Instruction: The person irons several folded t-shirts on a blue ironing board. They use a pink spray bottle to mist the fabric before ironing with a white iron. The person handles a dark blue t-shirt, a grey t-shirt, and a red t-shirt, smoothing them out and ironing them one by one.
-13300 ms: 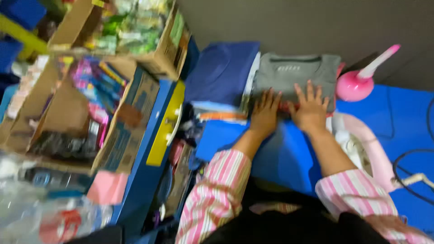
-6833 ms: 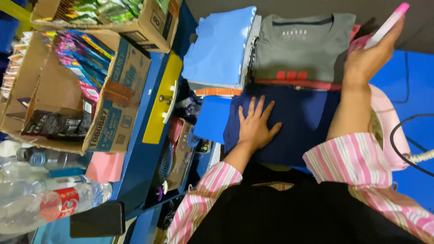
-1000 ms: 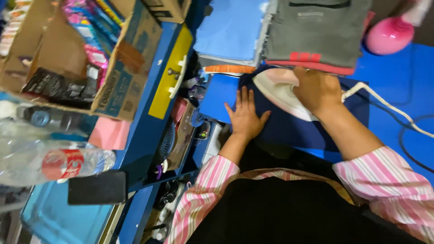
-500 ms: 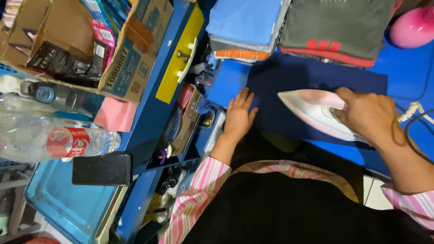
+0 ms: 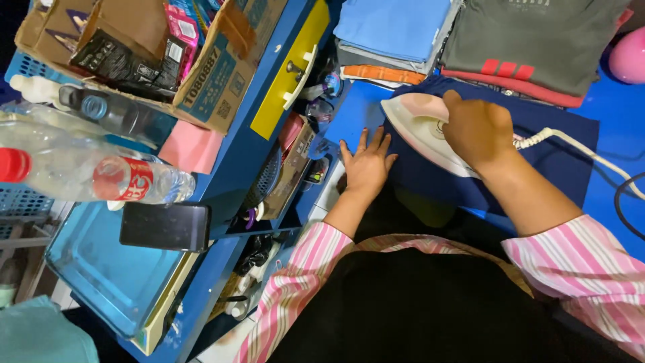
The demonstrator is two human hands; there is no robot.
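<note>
- A pale pink-and-white electric iron (image 5: 424,128) is gripped from above by the right hand (image 5: 478,129), fingers closed round its handle; the soleplate lies flat on a dark navy cloth garment (image 5: 497,158).
- The garment is spread on a bright blue padded ironing surface (image 5: 615,181), directly in front of the person.
- The left hand (image 5: 367,163) is laid open and flat, fingers spread, on the garment's left edge; nothing is gripped by it, the cloth is only pressed down.
- Handling, as judged: the iron is likely rigid and fairly heavy, best taken by the top handle only, the plate presumably being hot. Its white cord (image 5: 571,141) trails to the right and could drag.
- The garment is judged soft, light and limp, prone to creep under the iron unless pinned flat.
- Beyond the iron, a folded grey shirt with red blocks (image 5: 537,40) is stacked on a red one; beside it sits a folded light-blue stack (image 5: 393,27).
- At upper left, a brown cardboard box with blue printed panels (image 5: 222,74) is seen, filled with dark and pink packets.
- A clear plastic bottle with a red label and red cap (image 5: 94,175) lies on its side, above a black phone (image 5: 165,226) on a blue tray (image 5: 101,282).
- A yellow rectangular panel (image 5: 289,74) is fixed to the blue shelf edge.
</note>
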